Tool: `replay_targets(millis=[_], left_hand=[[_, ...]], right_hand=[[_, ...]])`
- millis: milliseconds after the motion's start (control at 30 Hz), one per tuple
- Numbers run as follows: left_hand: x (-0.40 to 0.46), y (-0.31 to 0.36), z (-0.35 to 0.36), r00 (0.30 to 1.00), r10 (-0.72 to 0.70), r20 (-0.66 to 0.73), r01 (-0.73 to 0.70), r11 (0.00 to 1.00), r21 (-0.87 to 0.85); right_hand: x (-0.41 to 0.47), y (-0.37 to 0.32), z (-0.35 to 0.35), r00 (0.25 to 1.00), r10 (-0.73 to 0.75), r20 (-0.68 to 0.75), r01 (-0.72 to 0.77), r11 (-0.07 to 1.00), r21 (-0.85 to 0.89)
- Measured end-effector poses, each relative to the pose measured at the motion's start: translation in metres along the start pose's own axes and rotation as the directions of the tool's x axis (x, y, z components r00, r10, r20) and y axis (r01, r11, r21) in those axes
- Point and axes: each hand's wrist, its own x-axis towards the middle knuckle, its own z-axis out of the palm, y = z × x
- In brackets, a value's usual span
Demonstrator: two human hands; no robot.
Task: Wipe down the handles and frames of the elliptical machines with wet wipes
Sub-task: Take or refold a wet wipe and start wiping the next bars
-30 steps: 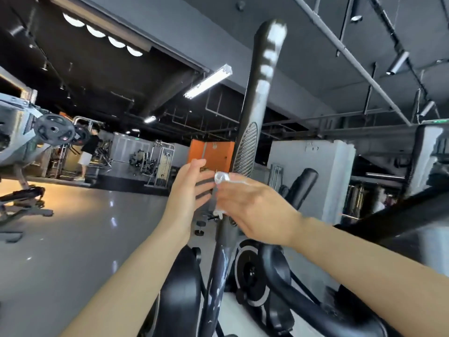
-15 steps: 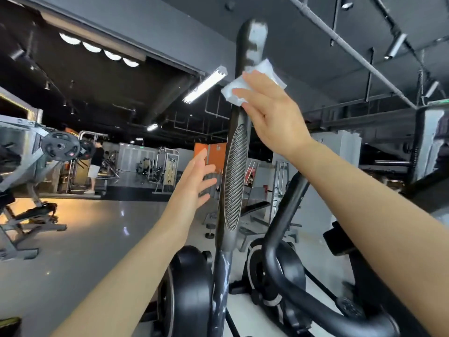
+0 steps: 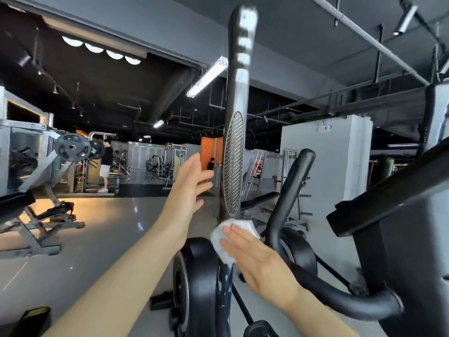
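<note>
**Wet wipe pressed low on the elliptical handle**

A white wet wipe (image 3: 227,239) is pressed by the right hand (image 3: 257,266) against the tall upright handle (image 3: 237,93) of the elliptical machine, just below the oval ribbed grip panel (image 3: 233,164). The fingers of this hand are laid out straight and flat over the wipe, not curled round it; the wipe is bunched beneath and bulges out above and to the left of the fingertips. The left hand (image 3: 188,190) is held up just to the left of the handle, level with the ribbed panel, with its fingers spread and relaxed; nothing is grasped by it, and no contact with the handle can be made out. A streaky sheen is seen on the upper part of the handle. To the right, a curved black handlebar (image 3: 289,190) rises beside the upright handle, and a black flywheel housing (image 3: 194,283) stands below the hands. In the background, a weight machine with plates (image 3: 73,148) is seen on the left, with a person (image 3: 106,164) standing near it on the glossy floor (image 3: 109,227).
</note>
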Motion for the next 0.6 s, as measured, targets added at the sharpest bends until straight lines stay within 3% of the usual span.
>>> replay_targets(millis=[133,233,367,600], left_hand=[[-0.003,0.0,-0.003,1.0,-0.016,0.004,0.016,0.999,0.047],[-0.002,0.004,0.002,1.0,-0.012,0.0,0.012,0.999,0.041],[-0.002,0.006,0.012,1.0,-0.002,0.023,0.001,0.999,0.032],[-0.006,0.005,0.023,0.998,-0.032,0.06,0.029,0.998,0.051]], right_hand=[[0.019,0.0,-0.022,0.981,0.068,-0.184,-0.048,0.993,0.111],[0.063,0.014,-0.043,0.864,0.358,-0.354,-0.238,0.91,0.339],[0.071,0.006,-0.024,0.784,0.56,-0.268,-0.345,0.752,0.561],[-0.007,-0.032,0.017,0.821,0.551,-0.152,-0.37,0.714,0.594]])
